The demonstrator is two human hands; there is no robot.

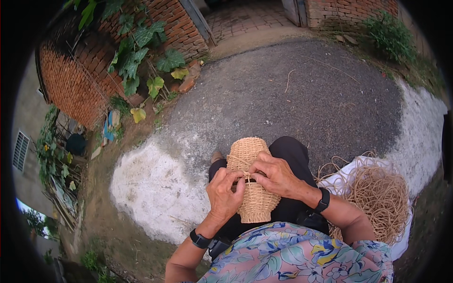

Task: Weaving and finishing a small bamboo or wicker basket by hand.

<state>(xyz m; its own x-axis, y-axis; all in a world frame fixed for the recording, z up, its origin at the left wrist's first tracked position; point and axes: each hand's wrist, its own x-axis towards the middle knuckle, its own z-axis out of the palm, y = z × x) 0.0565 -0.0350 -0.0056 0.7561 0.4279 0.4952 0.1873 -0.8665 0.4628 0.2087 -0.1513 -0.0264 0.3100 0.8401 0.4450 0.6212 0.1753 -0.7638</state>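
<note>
A tan woven straw piece (247, 148), shaped like a basket with an opening or gap at its middle, lies along my lap on dark trousers (290, 153). My left hand (225, 193) is at its middle left, thumb and index finger pinched on a strand of straw cord (246, 175). My right hand (273, 175) rests over the right side of the same middle, its fingers bent and closed on that cord close to the left fingertips. The fingertips partly hide the cord's knot or crossing.
A loose heap of straw cord (373, 203) lies on a white sheet (401, 236) at my right. Dark asphalt (321, 94) and pale concrete (151, 188) surround me. Leafy plants (137, 61), brick walls (75, 85) and a doorway (245, 16) are farther off.
</note>
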